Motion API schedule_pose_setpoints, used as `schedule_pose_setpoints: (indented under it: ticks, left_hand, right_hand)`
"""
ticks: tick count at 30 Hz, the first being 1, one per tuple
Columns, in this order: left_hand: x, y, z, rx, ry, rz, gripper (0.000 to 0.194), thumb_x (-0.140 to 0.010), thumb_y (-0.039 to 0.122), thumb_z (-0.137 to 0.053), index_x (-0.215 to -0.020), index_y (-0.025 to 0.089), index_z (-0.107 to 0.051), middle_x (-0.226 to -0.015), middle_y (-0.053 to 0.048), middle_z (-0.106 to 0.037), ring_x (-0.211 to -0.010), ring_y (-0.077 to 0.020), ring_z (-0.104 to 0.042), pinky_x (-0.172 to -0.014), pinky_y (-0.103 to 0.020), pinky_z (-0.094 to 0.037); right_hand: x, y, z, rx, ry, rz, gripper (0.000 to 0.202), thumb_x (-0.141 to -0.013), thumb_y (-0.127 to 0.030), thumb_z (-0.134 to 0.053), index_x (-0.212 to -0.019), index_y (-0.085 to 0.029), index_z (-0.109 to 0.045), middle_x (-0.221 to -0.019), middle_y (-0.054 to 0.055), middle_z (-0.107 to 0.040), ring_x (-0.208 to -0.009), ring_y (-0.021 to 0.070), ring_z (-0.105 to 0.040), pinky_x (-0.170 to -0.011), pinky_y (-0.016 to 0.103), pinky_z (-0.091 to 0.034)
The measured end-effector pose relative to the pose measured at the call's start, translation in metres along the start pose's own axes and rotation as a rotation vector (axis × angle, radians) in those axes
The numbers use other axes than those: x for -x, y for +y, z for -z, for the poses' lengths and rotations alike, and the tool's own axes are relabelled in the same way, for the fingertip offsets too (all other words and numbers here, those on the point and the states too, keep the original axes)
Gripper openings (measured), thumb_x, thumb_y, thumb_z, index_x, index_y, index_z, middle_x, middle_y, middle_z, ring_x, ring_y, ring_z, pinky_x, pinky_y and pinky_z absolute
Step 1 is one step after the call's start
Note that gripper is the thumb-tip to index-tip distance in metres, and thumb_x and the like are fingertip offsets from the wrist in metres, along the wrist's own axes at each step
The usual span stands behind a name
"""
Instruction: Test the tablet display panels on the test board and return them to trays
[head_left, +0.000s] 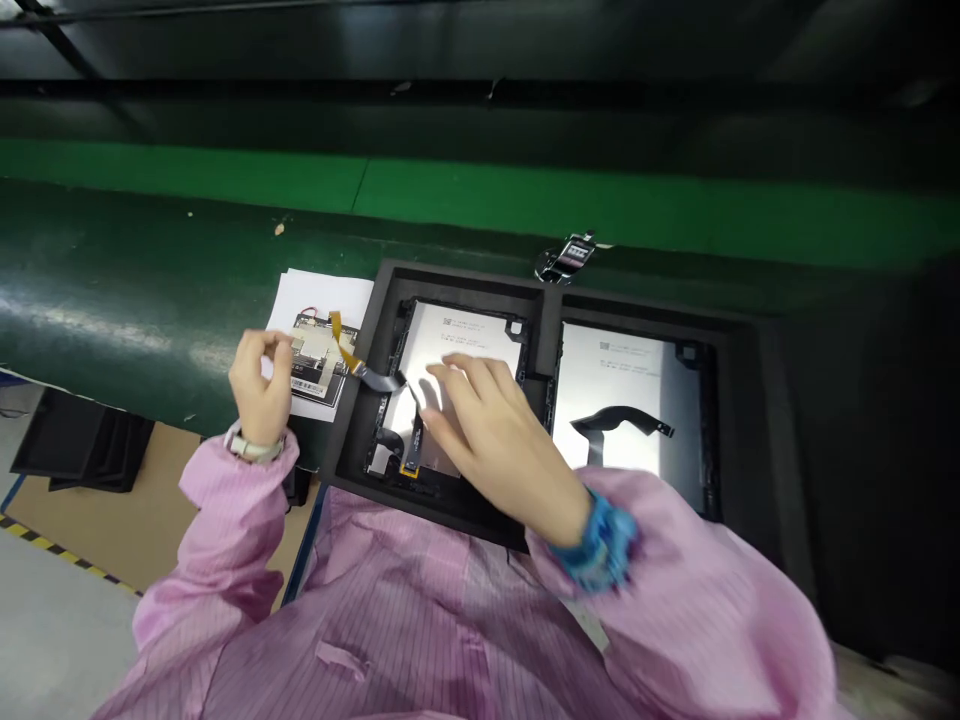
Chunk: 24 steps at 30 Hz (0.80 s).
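Observation:
My left hand (262,385) is closed, thumb and forefinger pinched together at the left edge of a circuit board (319,345); whether they grip it is unclear. The board lies over white paper (330,288), with a short red wire at its top. From it an orange and grey flex cable (375,379) runs right over the tray's edge onto a silver display panel (465,325). Above that panel, my right hand (499,425) is open, slightly blurred, thumb and fingers apart near the cable's end. A black flex strip (417,440) with an orange-edged end lies below the fingertips.
The black foam tray (465,272) holds a second silver panel (622,370) with a black flex cable (626,415) on it. A small shiny dark device (568,260) sits behind the tray. Green matting (150,270) covers the bench. Black trays (82,435) are stacked at lower left.

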<state>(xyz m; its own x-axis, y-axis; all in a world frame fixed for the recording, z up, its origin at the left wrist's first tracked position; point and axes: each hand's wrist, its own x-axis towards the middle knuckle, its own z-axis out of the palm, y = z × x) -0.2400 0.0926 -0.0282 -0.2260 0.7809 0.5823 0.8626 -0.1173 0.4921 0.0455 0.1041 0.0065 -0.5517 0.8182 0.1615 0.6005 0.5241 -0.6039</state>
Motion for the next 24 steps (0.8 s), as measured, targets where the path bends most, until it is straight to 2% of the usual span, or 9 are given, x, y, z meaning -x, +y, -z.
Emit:
schedule_pose_setpoints:
  ticks: [2,4,6,8,15,20,24]
  left_hand:
    - [0.025,-0.004,0.007,-0.164,-0.111,-0.037,0.024,-0.103,0.034,-0.047,-0.111,0.022,-0.065,-0.081,-0.003,-0.058,-0.069,-0.0191,-0.054,-0.07,-0.034,-0.047]
    - [0.046,-0.004,0.008,-0.341,-0.273,-0.131,0.032,-0.101,0.03,-0.045,-0.124,0.022,-0.066,-0.083,-0.005,-0.057,-0.065,-0.0211,-0.052,-0.063,-0.035,-0.043]
    - [0.056,-0.003,0.006,-0.465,-0.401,-0.208,0.039,-0.098,0.024,-0.044,-0.13,0.022,-0.066,-0.082,-0.007,-0.055,-0.065,-0.0235,-0.051,-0.06,-0.037,-0.039]
    - [0.057,-0.002,0.005,-0.51,-0.472,-0.237,0.044,-0.096,0.02,-0.043,-0.133,0.024,-0.066,-0.079,-0.007,-0.052,-0.065,-0.0244,-0.051,-0.059,-0.037,-0.038]
    - [0.049,-0.001,0.008,-0.581,-0.492,-0.307,0.047,-0.097,0.02,-0.041,-0.135,0.027,-0.067,-0.079,-0.007,-0.055,-0.064,-0.0228,-0.053,-0.06,-0.036,-0.038]
    - [0.046,0.001,0.011,-0.64,-0.614,-0.304,0.047,-0.102,0.022,-0.035,-0.134,0.023,-0.069,-0.084,-0.01,-0.059,-0.072,-0.0254,-0.058,-0.063,-0.037,-0.041]
    - [0.036,0.001,0.02,-0.491,-0.646,-0.252,0.045,-0.102,0.024,-0.036,-0.131,0.021,-0.07,-0.083,-0.009,-0.059,-0.073,-0.0252,-0.06,-0.067,-0.037,-0.047]
  right_hand:
    - [0.027,-0.004,0.009,0.147,0.014,-0.013,0.034,-0.103,-0.035,-0.045,-0.128,-0.017,-0.059,-0.132,0.018,-0.061,-0.121,0.0375,-0.052,-0.097,0.057,-0.049]
    - [0.052,-0.005,0.01,0.217,0.053,-0.046,0.035,-0.103,-0.036,-0.045,-0.13,-0.018,-0.058,-0.131,0.018,-0.062,-0.121,0.0376,-0.053,-0.096,0.057,-0.05]
    - [0.071,-0.004,0.006,0.239,0.102,-0.092,0.035,-0.103,-0.037,-0.045,-0.131,-0.018,-0.057,-0.131,0.018,-0.062,-0.121,0.0374,-0.053,-0.097,0.057,-0.05]
    - [0.084,-0.001,0.001,0.233,0.141,-0.141,0.035,-0.103,-0.037,-0.046,-0.131,-0.018,-0.056,-0.131,0.018,-0.061,-0.122,0.0371,-0.053,-0.099,0.058,-0.05]
    - [0.102,0.009,-0.007,0.181,0.176,-0.202,0.035,-0.104,-0.039,-0.045,-0.132,-0.019,-0.055,-0.132,0.016,-0.06,-0.124,0.035,-0.053,-0.1,0.055,-0.053]
    - [0.107,0.009,-0.009,0.182,0.185,-0.231,0.037,-0.105,-0.04,-0.044,-0.132,-0.017,-0.056,-0.136,0.015,-0.058,-0.127,0.0342,-0.052,-0.1,0.055,-0.054]
    - [0.106,0.006,-0.015,0.191,0.228,-0.229,0.038,-0.105,-0.038,-0.044,-0.133,-0.014,-0.056,-0.135,0.017,-0.059,-0.126,0.0337,-0.052,-0.103,0.054,-0.052]
